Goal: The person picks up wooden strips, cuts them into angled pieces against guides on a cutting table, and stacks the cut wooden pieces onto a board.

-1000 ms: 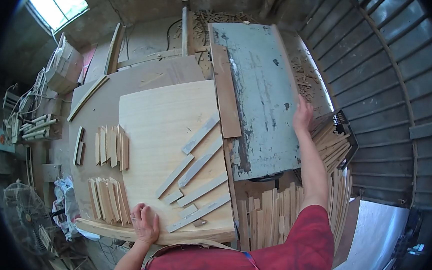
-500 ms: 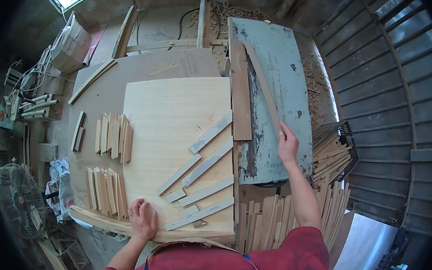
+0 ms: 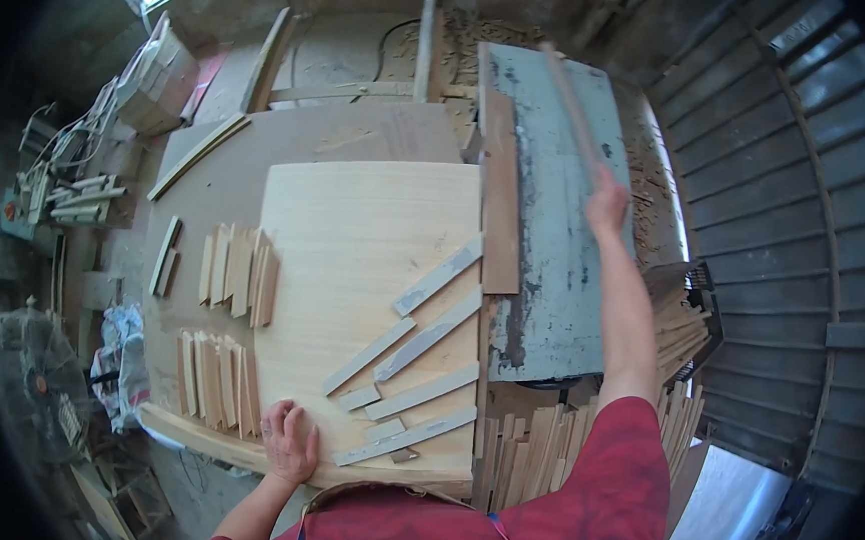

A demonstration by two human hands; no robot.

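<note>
My right hand (image 3: 608,204) is closed around the near end of a long thin wooden strip (image 3: 574,104), held out over the pale blue worn tabletop (image 3: 577,280). The strip is slightly blurred. My left hand (image 3: 289,445) rests at the near edge of the light plywood board (image 3: 355,234), fingers slightly curled and apart, holding nothing. Several grey-faced strips (image 3: 429,390) lie slantwise on the right part of the board. A brown plank (image 3: 502,205) lies along the left side of the blue top.
Bundles of short wooden pieces (image 3: 216,380) stand left of the board. Upright strips (image 3: 535,448) are stacked below the blue top. A black crate (image 3: 702,289) of sticks stands at the right, a fan (image 3: 38,383) at the lower left.
My right hand has moved forward and to the right, carrying the strip farther out over the blue top. My left hand stays at the board's near edge. The view has shifted slightly.
</note>
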